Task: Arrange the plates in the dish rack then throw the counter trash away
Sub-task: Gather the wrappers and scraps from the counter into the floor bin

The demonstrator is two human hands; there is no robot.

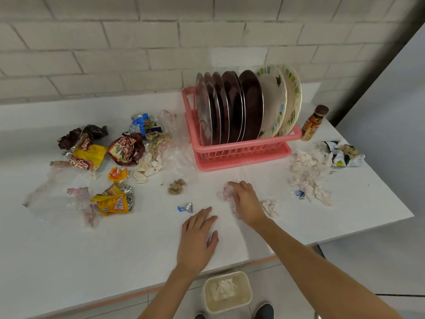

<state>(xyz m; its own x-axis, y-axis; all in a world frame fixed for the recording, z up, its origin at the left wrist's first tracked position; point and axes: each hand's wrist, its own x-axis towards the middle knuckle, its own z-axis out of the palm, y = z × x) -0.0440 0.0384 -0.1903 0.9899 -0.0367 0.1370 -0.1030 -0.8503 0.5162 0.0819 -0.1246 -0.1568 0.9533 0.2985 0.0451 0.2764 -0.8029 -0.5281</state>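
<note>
Plates (241,104) first: I see them all standing on edge in the pink dish rack (241,155), dark ones to the left, two pale patterned ones at the right end. The rack sits toward the back of the white counter (92,249), with a small brown-capped bottle (314,123) just beside its right corner.

Now the trash, and it's everywhere. Snack bags (92,155) in yellow and red lie crumpled on the left, and a heap of torn tissue (308,171) is spread out on the right.

Right hand (246,201) is down in front of the rack, fingers curled over a scrunched piece of clear plastic (227,192), gripping it against the counter. Left hand (197,238) lies flat, palm down, fingers straight, holding nothing. A little blue-and-silver candy wrapper (185,207) lies just beyond its fingertips, not touching.

Down on the floor, below the counter's front edge, I've got a cream bin (226,305) with some white tissue inside it.
</note>
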